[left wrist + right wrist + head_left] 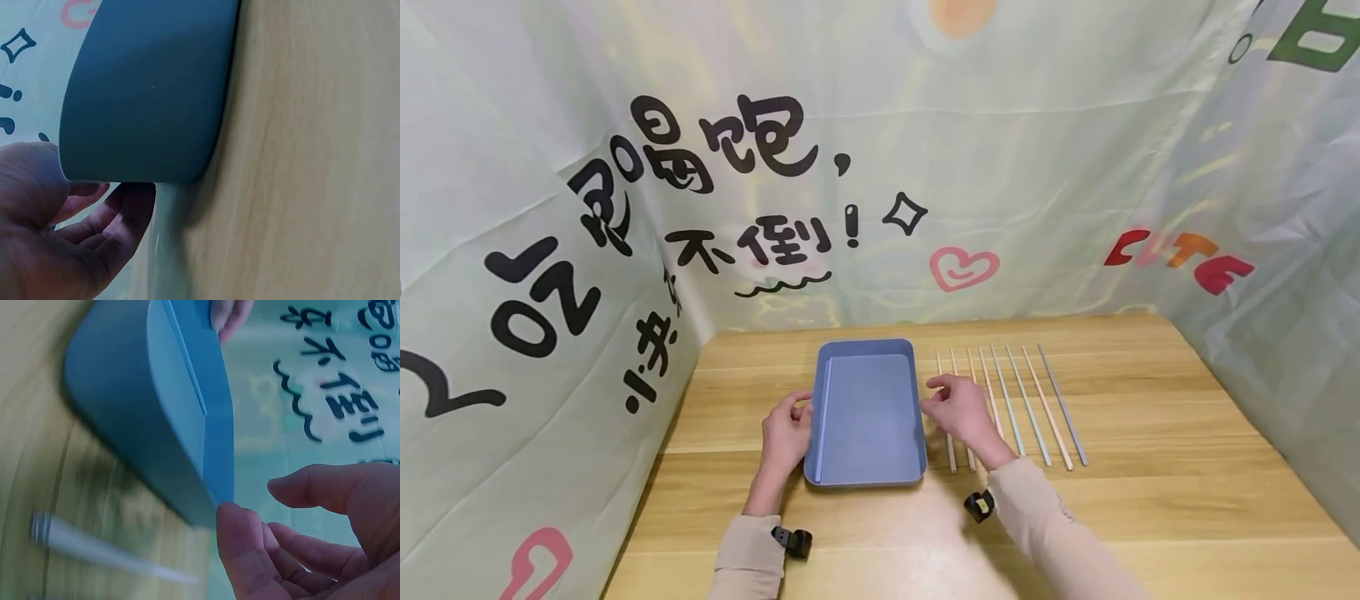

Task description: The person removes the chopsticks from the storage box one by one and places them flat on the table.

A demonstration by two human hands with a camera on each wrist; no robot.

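A blue rectangular tray [868,421] lies on the wooden table, with one blue chopstick [823,417] along the inside of its left wall. My left hand [787,432] grips the tray's left wall at the rim; in the left wrist view the tray hides part of that hand [69,231]. Just off the tray's right side is my right hand [961,408], holding nothing. Its thumb and index finger stand apart in the right wrist view, near the tray's far end. Beneath and beyond it lie several pastel chopsticks [1028,404], side by side, some partly hidden by the hand.
A printed cloth [1037,192] hangs behind the table and along both sides. The wooden tabletop [1187,492] extends right of the chopsticks and in front of the tray. A small black camera [793,542] sits on the left wrist, another [979,505] on the right.
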